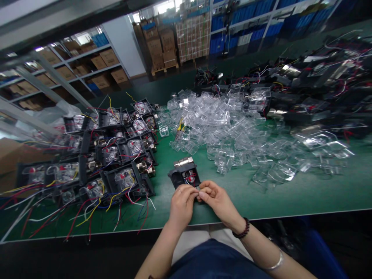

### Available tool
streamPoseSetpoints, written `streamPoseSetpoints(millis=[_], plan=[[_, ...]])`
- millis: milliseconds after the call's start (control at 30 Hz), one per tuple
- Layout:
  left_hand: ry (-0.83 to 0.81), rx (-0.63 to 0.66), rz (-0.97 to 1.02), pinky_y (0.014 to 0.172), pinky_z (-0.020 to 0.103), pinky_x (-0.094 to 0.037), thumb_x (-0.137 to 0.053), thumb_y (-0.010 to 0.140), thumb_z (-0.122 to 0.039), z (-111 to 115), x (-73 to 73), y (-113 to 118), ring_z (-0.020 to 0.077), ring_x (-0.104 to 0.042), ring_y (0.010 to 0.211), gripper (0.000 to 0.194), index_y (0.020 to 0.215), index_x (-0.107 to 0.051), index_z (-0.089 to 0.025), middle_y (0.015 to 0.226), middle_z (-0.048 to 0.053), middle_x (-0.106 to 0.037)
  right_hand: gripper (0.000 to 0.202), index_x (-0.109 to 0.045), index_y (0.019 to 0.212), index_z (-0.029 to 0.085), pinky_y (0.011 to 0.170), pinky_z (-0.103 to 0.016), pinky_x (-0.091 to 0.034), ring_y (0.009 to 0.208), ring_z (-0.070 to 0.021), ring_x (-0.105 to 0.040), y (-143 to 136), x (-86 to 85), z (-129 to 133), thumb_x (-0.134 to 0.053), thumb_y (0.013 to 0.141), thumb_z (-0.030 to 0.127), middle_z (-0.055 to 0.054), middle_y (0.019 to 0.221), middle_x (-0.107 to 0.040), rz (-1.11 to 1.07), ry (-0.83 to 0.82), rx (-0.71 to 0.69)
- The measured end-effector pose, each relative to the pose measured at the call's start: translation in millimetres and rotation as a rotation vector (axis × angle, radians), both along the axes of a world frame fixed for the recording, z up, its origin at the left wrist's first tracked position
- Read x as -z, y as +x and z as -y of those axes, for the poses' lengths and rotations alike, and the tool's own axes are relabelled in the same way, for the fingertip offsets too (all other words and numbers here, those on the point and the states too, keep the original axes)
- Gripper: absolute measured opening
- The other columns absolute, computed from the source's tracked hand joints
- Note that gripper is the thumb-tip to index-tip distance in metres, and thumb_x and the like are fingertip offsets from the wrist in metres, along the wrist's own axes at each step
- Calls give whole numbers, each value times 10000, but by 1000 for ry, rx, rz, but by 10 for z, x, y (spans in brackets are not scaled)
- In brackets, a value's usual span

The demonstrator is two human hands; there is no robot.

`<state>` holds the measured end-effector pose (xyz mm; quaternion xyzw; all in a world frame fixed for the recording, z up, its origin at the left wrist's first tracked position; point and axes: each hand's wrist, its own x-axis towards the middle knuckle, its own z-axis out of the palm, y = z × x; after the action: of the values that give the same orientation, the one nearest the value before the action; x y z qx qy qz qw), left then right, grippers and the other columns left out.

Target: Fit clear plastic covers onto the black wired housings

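Observation:
A dark plastic housing (178, 177) lies on the table in front of me, with a silvery metal fitting (183, 162) along its far side. Inside it are red parts and thin wires (190, 177). At its near edge, my left hand (183, 203) is closed in a pinch. Its fingertips meet those of my right hand (217, 201), which is pinched too. Whatever sits between the fingertips is too small and covered to make out.
Several similar wired housings (126, 176) stand in rows at left, wires hanging over the front edge. Clear plastic covers (215, 116) are heaped beyond and to the right. More dark wired units (308, 89) pile up at far right on the green table (319, 197).

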<state>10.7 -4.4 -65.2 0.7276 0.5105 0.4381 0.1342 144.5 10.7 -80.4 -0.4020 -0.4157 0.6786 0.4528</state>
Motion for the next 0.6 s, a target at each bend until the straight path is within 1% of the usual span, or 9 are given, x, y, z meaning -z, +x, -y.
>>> streamPoseSetpoints(millis=[67,133,200,300,400,500,600], plan=[[6,-34,-12,653,253,-503,-476,861,-151,-4,-15,10,141,-590,710,173,771,-624,-139,735,52,-624,238,-603,857,179,682,-283,-484,692,-156,-621,1,25,20,-654,708,357,-20,716,-672,143,115,14],[16,-63,-15,655,256,-503,-477,860,-155,-1,-19,16,144,-586,712,174,769,-625,-140,735,51,-623,180,-654,830,177,729,-296,-473,764,-173,-621,-2,39,43,-608,751,333,-50,800,-688,287,228,48],[9,-75,-7,662,254,-505,-491,854,-158,10,-12,18,145,-589,715,167,774,-638,-149,736,46,-630,185,-676,767,176,731,-294,-469,759,-177,-617,-7,41,58,-573,780,329,-56,793,-691,368,291,84],[-26,-105,22,712,258,-511,-501,849,-149,42,12,16,152,-614,780,165,895,-660,-160,824,60,-663,212,-674,725,171,659,-277,-479,669,-170,-611,-19,26,52,-560,779,342,-43,693,-680,375,277,117],[-33,-122,13,775,270,-508,-488,852,-129,81,52,24,165,-625,864,241,1041,-634,-168,933,81,-676,232,-664,689,165,606,-266,-481,609,-166,-603,-26,9,29,-567,763,361,-35,625,-667,344,232,136],[2,-98,-34,809,281,-503,-457,859,-96,108,106,51,168,-625,908,295,1102,-606,-172,979,91,-679,242,-666,681,161,605,-267,-487,610,-168,-606,-23,7,21,-572,753,372,-39,624,-670,320,215,153],[42,-69,-90,828,300,-501,-431,865,-77,123,159,83,172,-618,947,345,1169,-560,-176,1028,102,-670,235,-674,695,162,646,-281,-498,650,-179,-624,-15,18,31,-581,745,372,-52,671,-692,301,204,162]])
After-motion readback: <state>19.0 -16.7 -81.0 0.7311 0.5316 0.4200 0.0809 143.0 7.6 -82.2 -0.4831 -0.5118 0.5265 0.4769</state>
